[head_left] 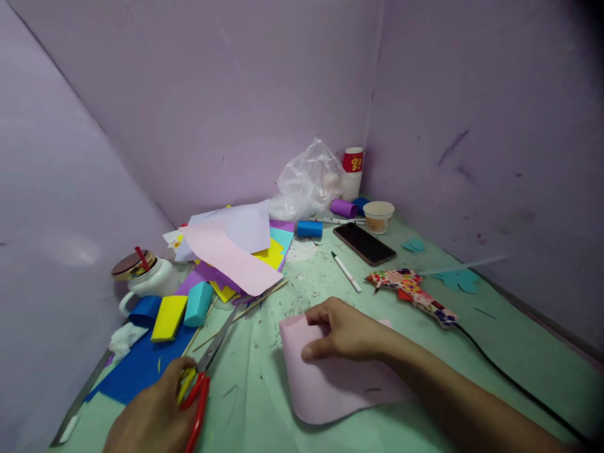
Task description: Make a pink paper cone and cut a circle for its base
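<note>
At the lower left of the frame, the red-handled scissors (204, 370) were gripped in the left hand (158, 406), their blades pointed up and right. At the lower centre, a pink sheet (325, 393) was pinched near its upper left corner by the right hand (344, 330). A flower-patterned glue gun (411, 289) was seen at the right.
</note>
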The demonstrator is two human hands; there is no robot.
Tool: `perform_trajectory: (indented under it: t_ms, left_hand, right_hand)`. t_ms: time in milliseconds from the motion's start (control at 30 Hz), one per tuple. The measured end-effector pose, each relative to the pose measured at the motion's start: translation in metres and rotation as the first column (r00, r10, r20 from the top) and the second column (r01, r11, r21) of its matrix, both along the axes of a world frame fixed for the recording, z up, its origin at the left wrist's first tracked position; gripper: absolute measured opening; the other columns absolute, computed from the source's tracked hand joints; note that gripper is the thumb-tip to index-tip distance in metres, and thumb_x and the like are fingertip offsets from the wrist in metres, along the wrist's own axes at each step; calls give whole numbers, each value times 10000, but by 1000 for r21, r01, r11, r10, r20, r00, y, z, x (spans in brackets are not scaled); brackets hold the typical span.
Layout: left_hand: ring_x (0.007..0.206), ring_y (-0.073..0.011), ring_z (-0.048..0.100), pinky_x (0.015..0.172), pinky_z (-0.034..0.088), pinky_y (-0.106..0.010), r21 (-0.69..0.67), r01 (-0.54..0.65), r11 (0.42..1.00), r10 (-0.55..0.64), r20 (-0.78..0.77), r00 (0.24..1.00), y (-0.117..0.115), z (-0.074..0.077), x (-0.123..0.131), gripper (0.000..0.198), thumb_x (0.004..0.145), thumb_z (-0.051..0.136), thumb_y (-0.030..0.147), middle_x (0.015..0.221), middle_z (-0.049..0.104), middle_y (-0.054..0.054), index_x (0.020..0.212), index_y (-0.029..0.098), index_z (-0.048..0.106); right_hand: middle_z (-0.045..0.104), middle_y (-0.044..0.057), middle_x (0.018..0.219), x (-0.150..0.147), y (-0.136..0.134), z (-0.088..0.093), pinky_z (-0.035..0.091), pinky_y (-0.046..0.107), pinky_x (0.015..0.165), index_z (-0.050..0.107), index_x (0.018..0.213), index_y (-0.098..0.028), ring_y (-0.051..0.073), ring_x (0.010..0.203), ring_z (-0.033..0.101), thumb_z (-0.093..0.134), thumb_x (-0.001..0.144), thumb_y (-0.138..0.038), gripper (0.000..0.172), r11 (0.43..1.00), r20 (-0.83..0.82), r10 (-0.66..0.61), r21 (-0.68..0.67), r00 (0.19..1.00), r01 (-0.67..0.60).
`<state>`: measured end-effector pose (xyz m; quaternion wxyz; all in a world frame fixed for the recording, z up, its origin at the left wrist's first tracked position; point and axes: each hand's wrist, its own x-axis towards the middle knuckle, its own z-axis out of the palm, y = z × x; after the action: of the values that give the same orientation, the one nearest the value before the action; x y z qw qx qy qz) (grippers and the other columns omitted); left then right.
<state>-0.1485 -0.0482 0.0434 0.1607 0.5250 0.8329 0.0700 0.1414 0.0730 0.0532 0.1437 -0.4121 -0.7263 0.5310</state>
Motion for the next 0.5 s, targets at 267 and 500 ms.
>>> perform_trajectory:
  t_ms: [267,500]
  left_hand:
    - [334,-130,426,364,355,-235,298,-127,946,-79,592,802,32,19,55,502,717,550,597,465,524,70,1051,229,476]
    - [244,-100,349,276,288,-194,335,-216,917,-161,806,570,53,25,85,519,689,619,595,333,431,107,1004,204,487]
  right_hand:
    - [626,21,752,6,6,2,431,254,577,594,840,-144,161,674,579,749,613,-357,347,965,-473,-257,-176,843,195]
    - [648,33,852,1,0,9,484,293,655,571,970,-172,182,742,617,768,634,-355,430,922,-604,-382,-296,700,247]
